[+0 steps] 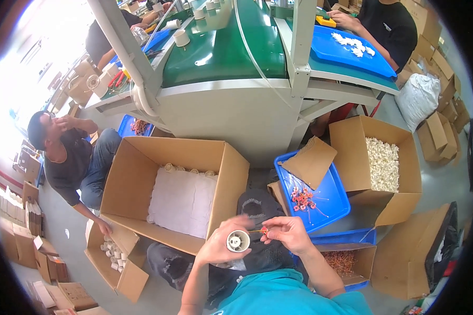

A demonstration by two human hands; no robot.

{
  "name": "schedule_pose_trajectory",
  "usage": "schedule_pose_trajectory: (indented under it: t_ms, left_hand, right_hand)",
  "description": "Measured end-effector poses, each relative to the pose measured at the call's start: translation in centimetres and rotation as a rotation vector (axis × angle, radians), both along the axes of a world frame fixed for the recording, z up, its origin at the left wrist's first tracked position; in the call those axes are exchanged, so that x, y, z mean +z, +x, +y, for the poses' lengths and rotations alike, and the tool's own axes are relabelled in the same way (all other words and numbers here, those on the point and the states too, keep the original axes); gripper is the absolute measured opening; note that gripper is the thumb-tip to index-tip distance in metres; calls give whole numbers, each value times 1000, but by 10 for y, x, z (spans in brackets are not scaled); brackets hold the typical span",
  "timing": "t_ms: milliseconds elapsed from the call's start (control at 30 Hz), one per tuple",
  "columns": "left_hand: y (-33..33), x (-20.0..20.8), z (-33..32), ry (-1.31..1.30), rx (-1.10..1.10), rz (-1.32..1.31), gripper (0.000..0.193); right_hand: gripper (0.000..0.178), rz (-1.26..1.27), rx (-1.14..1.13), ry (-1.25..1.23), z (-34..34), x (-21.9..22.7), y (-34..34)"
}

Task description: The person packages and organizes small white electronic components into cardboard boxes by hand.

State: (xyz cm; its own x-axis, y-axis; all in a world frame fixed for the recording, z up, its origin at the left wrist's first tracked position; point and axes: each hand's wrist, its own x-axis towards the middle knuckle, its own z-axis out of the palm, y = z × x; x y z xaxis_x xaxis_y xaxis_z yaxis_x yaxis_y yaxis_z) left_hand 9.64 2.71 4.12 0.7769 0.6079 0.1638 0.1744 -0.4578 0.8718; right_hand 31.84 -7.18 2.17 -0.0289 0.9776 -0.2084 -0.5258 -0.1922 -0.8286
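White round plastic socket (238, 241) — open face turned up at the camera, tilted slightly, low centre. At its three o'clock, just beside it, a small orange coil part (264, 230) — thin wire lead pointing toward the socket.

A factory assembly floor: green conveyor belt (221, 50), cardboard boxes (386, 157) of white parts, blue trays (328, 202)

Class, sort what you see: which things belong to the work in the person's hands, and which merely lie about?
In the work: left hand holding white round part; right hand pinching small orange piece; blue tray of orange pieces.

Lying about: white sack; green conveyor belt.
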Motion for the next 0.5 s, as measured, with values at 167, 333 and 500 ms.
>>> schedule_pose_trajectory:
  t_ms: [167, 333, 500]
  left_hand:
    - [-11, 9, -7, -356, -8, 176, 45]
    - [-9, 25, -9, -251, 91, 121, 43]
    - [-4, -6, -6, 205, 395, -2, 47]
  right_hand:
    - [17, -520, -190, 110, -1, -13, -7]
    - [18, -798, -287, 171, 2, 0, -16]
    - [21, -904, -519, 298, 9, 22, 1]
